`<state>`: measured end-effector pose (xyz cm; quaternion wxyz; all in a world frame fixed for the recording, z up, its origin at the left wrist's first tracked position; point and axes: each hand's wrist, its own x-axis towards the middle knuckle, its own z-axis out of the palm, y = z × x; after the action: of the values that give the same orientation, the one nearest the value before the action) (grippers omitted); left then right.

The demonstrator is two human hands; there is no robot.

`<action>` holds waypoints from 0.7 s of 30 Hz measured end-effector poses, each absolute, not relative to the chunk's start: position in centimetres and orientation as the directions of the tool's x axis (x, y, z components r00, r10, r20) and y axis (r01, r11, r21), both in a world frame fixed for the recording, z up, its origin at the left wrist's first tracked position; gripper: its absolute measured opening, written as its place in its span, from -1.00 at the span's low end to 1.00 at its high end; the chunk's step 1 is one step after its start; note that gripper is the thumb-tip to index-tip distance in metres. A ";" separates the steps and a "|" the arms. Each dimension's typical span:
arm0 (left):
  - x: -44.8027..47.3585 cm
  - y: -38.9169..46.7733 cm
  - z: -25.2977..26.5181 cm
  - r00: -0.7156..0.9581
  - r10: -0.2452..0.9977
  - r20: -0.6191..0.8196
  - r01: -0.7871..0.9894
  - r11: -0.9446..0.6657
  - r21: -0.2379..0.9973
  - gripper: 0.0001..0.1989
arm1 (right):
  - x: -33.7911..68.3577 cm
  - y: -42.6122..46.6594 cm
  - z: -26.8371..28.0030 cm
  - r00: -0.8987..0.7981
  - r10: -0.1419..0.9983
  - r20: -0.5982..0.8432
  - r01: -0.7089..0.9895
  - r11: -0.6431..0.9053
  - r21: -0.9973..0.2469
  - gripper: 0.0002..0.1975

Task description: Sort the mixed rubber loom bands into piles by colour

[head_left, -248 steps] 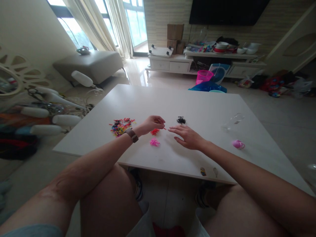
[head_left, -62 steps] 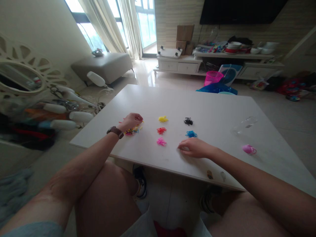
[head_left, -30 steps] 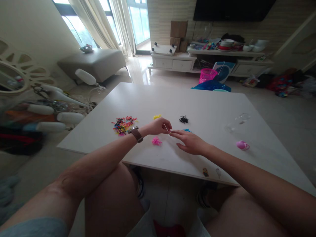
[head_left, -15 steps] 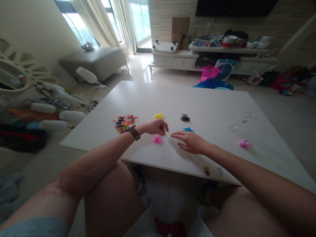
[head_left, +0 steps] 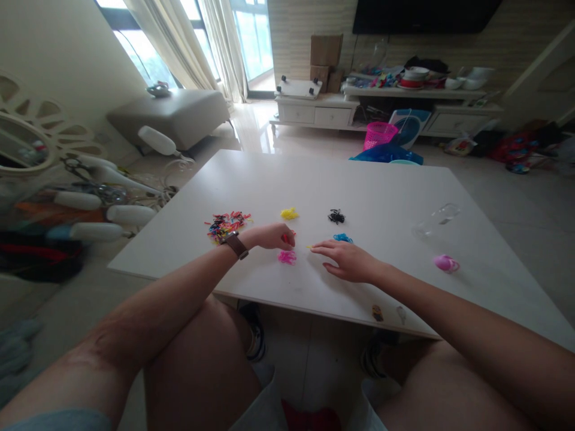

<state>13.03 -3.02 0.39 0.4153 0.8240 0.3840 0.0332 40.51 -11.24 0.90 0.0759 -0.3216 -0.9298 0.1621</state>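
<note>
Left hand (head_left: pixel 275 236) has pulled back to red rubbery-strand pile (head_left: pixel 293 233), fingers curled, grip unreadable. So right hand (head_left: pixel 348 258), fingers extended, alone meets, apparently, thin yellow strand (head_left: pixel 309 247) inside white worktop (head_left: pixel 386 194)'s near edge.

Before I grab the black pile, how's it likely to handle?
The black pile looks like thin, heaped strands, so it's probably floppy and light. Nothing visible contains it on the table, so a push would likely spread it rather than roll it. Bits might drop when lifted, since its edges look loose.
</note>
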 end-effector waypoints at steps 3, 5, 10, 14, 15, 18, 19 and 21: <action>13.3 -3.4 0.3 0.724 0.631 -0.279 0.614 -0.405 0.678 -0.84 | 40.5 -11.3 0.8 -0.783 0.622 0.032 0.573 0.740 -0.352 -0.47; 13.6 -3.6 0.3 0.736 0.610 -0.293 0.612 -0.416 0.673 -0.84 | 40.5 -11.3 0.7 -0.783 0.621 0.036 0.570 0.739 -0.360 -0.47; 13.9 -3.8 0.4 0.758 0.560 -0.336 0.592 -0.375 0.713 -0.90 | 40.6 -11.2 0.4 -0.783 0.620 0.049 0.559 0.735 -0.384 -0.46; 13.8 -3.5 0.3 0.761 0.581 -0.289 0.573 -0.393 0.719 -0.90 | 40.6 -11.2 0.4 -0.787 0.614 0.060 0.550 0.742 -0.383 -0.47; 13.8 -3.5 0.3 0.755 0.603 -0.259 0.569 -0.405 0.715 -0.90 | 40.6 -11.2 0.4 -0.789 0.611 0.067 0.544 0.744 -0.387 -0.47; 14.0 -3.4 0.2 0.726 0.661 -0.190 0.548 -0.390 0.740 -0.85 | 40.6 -11.2 0.5 -0.789 0.607 0.092 0.528 0.747 -0.403 -0.45; 14.1 -3.5 0.2 0.723 0.668 -0.176 0.530 -0.373 0.761 -0.82 | 40.6 -11.2 0.5 -0.789 0.606 0.101 0.523 0.749 -0.406 -0.44; 14.6 -3.8 0.2 0.731 0.665 -0.155 0.484 -0.344 0.804 -0.79 | 40.5 -11.3 0.6 -0.788 0.603 0.120 0.516 0.755 -0.405 -0.43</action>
<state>14.58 -3.76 0.24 0.4509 0.8137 0.3530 0.1002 40.53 -11.25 0.63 0.1224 -0.3014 -0.9286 0.1784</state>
